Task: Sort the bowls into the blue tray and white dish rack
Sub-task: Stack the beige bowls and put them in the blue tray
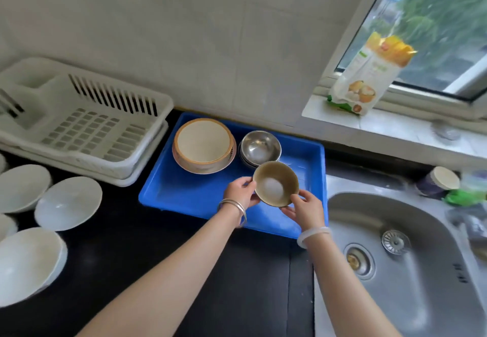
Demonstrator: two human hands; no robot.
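Over the blue tray (pixel 184 194), near its front right corner, I see both hands holding one small olive-brown bowl (pixel 276 183), mouth tilted toward the camera. Left hand (pixel 241 191) grips the rim at the bowl's 9 o'clock, fingers curled on the edge. Right hand (pixel 307 208) cups it from 5 o'clock, thumb on the rim. I can't tell whether the bowl touches the tray floor.

Around it: stacked steel bowls (pixel 260 148) sit in the tray at 12 o'clock, just beside the held bowl, nearly touching its far rim. At 10 o'clock a tan-rimmed bowl (pixel 203 143) sits on a wider dish (pixel 208 169), also in the tray. Nothing sits in the tray's front left part.

White dish rack (pixel 87 125) is at 9 o'clock of the tray, just beside it, against the wall, holding no bowls. Four white bowls (pixel 68 203) lie on the counter at 8 o'clock, well apart from the hands, with a sliver of more at the left edge.

Steel sink (pixel 411 263) is at 4 o'clock, its rim touching the tray's right side. A jar (pixel 438 182) and something green (pixel 463 197), blurred, sit behind the sink at 3 o'clock.

Surface is a black counter (pixel 147 263). Pale tiled wall (pixel 200 41) behind. Window (pixel 434 28) at 1 o'clock, food bag (pixel 369 73) upright on its sill.
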